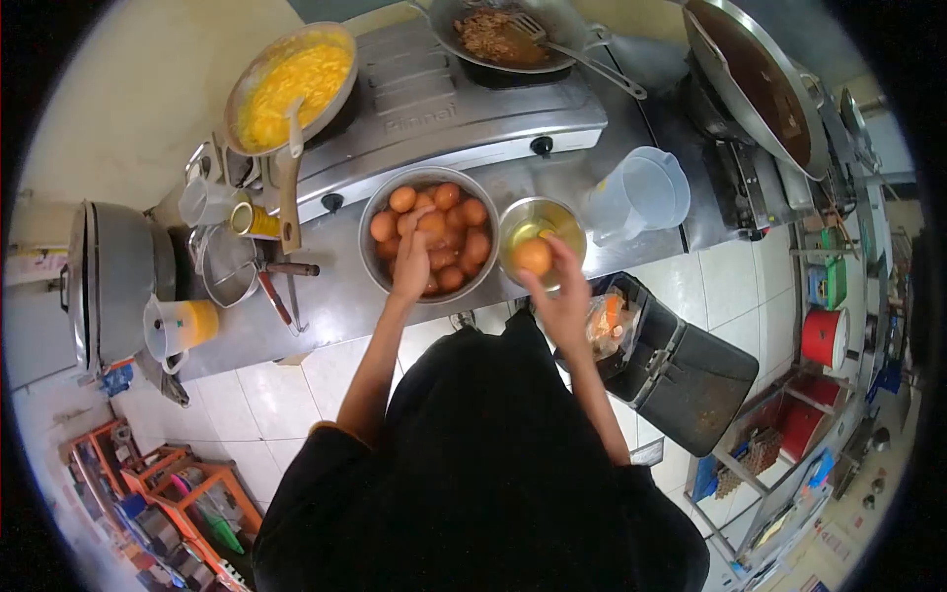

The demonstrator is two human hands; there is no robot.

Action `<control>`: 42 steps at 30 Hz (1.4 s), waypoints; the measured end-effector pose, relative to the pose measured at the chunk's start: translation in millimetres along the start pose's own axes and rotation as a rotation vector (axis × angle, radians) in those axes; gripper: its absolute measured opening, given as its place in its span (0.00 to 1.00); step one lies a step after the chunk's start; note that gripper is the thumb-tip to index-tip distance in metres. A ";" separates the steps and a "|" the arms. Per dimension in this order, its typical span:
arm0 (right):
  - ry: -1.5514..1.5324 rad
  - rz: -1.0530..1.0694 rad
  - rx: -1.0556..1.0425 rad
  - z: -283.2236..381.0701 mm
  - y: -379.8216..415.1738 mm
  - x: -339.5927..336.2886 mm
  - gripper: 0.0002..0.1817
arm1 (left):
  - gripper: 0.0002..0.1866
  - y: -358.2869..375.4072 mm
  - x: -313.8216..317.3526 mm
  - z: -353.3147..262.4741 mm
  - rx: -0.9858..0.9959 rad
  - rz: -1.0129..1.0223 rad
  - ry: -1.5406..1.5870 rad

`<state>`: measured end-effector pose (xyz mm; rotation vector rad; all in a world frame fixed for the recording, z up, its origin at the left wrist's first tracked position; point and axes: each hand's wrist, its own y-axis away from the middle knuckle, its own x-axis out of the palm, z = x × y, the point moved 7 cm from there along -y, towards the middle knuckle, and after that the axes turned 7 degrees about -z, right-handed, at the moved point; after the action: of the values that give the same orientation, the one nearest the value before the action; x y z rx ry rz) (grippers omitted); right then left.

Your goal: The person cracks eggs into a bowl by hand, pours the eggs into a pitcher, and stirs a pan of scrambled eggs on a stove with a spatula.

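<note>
A metal bowl (367,259) full of brown eggs sits on the steel counter. My left hand (413,264) reaches into it, its fingers closed against an egg (431,226) on top of the pile. To its right, a smaller metal bowl (507,219) contains clear yellowish liquid, with what looks like yolk. My right hand (569,296) grips a brown egg (533,258) over this bowl, thumb and fingers around the shell.
Behind the bowls stands a gas stove (414,133) with a pan of yellow egg (296,94) and a wok (498,39). A plastic jug (646,192) is at right; a strainer (231,271) lies left. Below the counter edge is an open bin (695,380).
</note>
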<state>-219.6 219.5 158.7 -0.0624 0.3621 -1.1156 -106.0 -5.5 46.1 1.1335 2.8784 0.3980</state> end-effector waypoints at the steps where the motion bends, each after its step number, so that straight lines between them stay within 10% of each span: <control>1: 0.038 -0.012 -0.136 15.0 -5.5 22.9 0.32 | 0.26 15.8 11.9 -24.2 -0.026 -0.021 0.104; 9: 0.084 0.009 -0.294 32.3 -23.4 57.2 0.31 | 0.27 35.5 64.8 -63.9 0.053 0.162 0.601; 24: -0.751 0.096 0.622 -60.9 -54.9 -13.5 0.22 | 0.26 23.0 149.8 -74.1 0.131 0.320 -0.111; 33: -0.240 0.378 0.215 -57.8 -76.3 -36.0 0.28 | 0.28 -18.9 165.0 -95.6 0.558 0.566 -0.640; 42: -0.088 0.120 -0.024 -112.4 -60.8 -18.8 0.23 | 0.29 -36.8 189.0 -38.1 0.778 0.658 -1.227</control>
<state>-315.1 223.8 71.7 -0.1096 0.2969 -0.9864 -274.0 87.3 87.6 1.5546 1.4904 -1.1119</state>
